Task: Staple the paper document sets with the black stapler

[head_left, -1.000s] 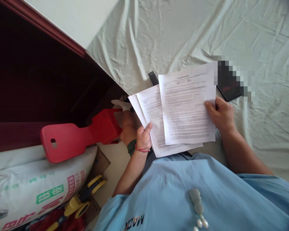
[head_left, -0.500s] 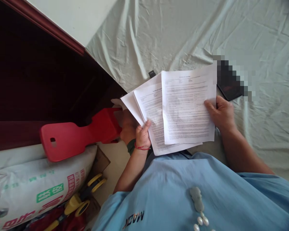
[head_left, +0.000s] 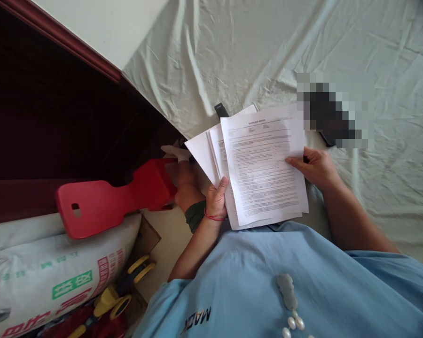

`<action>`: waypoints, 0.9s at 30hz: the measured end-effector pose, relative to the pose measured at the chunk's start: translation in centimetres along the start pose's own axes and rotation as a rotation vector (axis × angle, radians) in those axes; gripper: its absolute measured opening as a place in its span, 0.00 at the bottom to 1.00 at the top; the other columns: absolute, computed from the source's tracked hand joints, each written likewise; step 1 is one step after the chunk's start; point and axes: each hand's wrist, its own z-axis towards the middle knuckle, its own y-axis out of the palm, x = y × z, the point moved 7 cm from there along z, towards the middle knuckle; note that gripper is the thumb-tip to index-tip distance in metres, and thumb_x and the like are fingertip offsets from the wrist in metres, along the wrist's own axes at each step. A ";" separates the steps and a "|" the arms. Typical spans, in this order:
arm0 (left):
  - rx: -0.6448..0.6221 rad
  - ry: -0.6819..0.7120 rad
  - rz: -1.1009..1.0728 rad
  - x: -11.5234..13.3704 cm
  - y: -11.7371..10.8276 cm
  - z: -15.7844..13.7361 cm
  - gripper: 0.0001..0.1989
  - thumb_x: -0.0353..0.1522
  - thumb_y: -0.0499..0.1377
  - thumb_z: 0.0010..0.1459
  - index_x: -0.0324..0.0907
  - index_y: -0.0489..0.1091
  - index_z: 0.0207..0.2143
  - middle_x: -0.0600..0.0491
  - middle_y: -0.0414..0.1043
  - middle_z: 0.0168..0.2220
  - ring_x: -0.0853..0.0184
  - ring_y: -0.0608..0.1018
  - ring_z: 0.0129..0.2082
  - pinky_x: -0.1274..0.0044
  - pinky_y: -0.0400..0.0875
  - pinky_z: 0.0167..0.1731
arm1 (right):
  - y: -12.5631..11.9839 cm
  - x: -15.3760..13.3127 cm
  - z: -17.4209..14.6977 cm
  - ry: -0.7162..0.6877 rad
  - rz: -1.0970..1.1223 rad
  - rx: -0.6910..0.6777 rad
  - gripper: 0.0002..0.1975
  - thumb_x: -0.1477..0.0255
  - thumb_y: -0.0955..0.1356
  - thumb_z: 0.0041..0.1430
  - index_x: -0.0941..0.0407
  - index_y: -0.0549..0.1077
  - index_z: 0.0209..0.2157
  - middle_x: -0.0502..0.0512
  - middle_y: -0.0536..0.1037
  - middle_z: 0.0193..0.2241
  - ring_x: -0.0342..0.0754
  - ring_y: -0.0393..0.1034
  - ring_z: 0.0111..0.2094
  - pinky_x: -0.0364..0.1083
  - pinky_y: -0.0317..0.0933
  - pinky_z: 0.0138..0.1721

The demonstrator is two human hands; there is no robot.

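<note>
Over my lap, my left hand (head_left: 216,199) pinches a fanned stack of white paper sheets (head_left: 204,152) along its left side, thumb on top. My right hand (head_left: 319,166) grips the right edge of a printed sheet (head_left: 264,173), thumb on its face and fingers behind. This sheet lies in front of the stack and covers most of it. Dense lines of small text fill it under a short heading. Whether it touches the pages behind cannot be made out.
A pale wrinkled bedsheet (head_left: 268,51) spreads ahead and right, with a dark, partly pixelated object (head_left: 333,115) on it. A small black item (head_left: 221,111) shows behind the papers. At left are a red plastic chair (head_left: 95,204), a printed white sack (head_left: 66,267) and a yellow wheeled object (head_left: 109,300).
My right hand has brought the printed sheet left and slightly down, so it overlaps more of the stack. My left hand and the stack have shifted a little right.
</note>
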 end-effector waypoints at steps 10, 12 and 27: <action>-0.019 -0.036 -0.044 -0.5 -0.3 -0.2 0.36 0.58 0.76 0.49 0.41 0.83 0.49 0.43 0.86 0.51 0.49 0.82 0.62 0.64 0.78 0.61 | -0.2 -0.4 0.1 -0.014 -0.034 0.026 0.12 0.58 0.72 0.62 0.53 0.79 0.34 0.52 0.79 0.27 0.50 0.70 0.28 0.48 0.60 0.30; -0.006 -0.036 -0.042 -0.5 -0.5 -0.2 0.36 0.57 0.77 0.47 0.40 0.83 0.48 0.43 0.86 0.49 0.48 0.82 0.61 0.62 0.78 0.62 | -0.5 -0.4 0.1 -0.019 -0.052 0.067 0.11 0.59 0.72 0.61 0.52 0.79 0.34 0.52 0.78 0.27 0.49 0.68 0.28 0.48 0.59 0.30; 0.118 0.207 0.122 -0.2 -2.2 0.6 0.38 0.48 0.82 0.42 0.45 0.71 0.49 0.49 0.83 0.48 0.63 0.84 0.48 0.72 0.76 0.56 | -0.4 0.0 0.3 -0.027 -0.118 0.090 0.14 0.57 0.72 0.62 0.50 0.71 0.30 0.50 0.73 0.25 0.49 0.65 0.28 0.50 0.57 0.31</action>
